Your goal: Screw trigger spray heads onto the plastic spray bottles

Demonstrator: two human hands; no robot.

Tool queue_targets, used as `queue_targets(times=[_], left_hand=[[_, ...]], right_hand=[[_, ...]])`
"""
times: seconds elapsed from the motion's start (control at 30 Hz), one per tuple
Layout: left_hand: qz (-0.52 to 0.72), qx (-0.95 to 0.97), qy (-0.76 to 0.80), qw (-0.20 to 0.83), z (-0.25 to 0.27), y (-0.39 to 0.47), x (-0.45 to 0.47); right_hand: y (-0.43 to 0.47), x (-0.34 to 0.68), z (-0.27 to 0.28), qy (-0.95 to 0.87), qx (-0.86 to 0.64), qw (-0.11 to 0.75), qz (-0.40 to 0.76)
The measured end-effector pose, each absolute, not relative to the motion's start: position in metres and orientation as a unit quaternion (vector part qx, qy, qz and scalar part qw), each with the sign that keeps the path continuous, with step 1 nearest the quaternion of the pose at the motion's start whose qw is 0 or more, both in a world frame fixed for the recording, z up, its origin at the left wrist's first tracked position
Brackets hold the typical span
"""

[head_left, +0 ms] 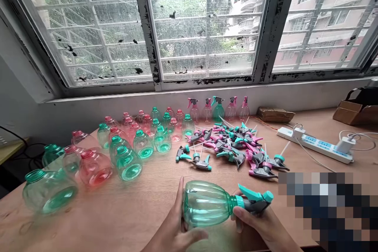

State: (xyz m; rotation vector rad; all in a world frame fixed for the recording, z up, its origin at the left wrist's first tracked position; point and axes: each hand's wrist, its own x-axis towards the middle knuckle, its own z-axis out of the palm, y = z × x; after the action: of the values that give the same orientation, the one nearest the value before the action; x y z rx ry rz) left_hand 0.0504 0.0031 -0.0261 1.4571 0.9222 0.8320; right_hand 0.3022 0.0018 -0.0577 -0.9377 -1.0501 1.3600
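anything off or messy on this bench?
Nothing spilled or broken. The loose trigger heads lie in a tangled heap rather than sorted, and the left hand and right hand hold a green bottle on its side.

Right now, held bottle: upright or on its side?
On its side: bottle lies across both hands, base left, sprayer right.

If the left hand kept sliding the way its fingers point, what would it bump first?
The left hand points away up the table. Probably the loose sprayer heads, the nearest of the pile; depth is hard to judge.
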Motion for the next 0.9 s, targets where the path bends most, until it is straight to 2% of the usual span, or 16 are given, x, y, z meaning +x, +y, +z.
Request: queue_targets(times=[0.3, 0.57, 0.73, 0.9], left_hand=[[0.357, 0.668, 0.411, 0.508, -0.034, 0.003, 0.048], [0.355, 0.615, 0.399, 0.580, -0.027, 0.006, 0.052], [0.357, 0.635, 0.373, 0.574, -0.014, 0.005, 0.053], [0.357, 0.632, 0.382, 0.572, -0.028, 0.007, 0.048]], right_hand=[[0.001, 0.303, -0.058, -0.436, -0.406, 0.557, 0.579], [0.000, 0.303, -0.056, -0.441, -0.403, 0.546, 0.587], [-0.001, 0.302, -0.054, -0.442, -0.415, 0.542, 0.582], [-0.001, 0.300, -0.052, -0.432, -0.415, 0.550, 0.582]])
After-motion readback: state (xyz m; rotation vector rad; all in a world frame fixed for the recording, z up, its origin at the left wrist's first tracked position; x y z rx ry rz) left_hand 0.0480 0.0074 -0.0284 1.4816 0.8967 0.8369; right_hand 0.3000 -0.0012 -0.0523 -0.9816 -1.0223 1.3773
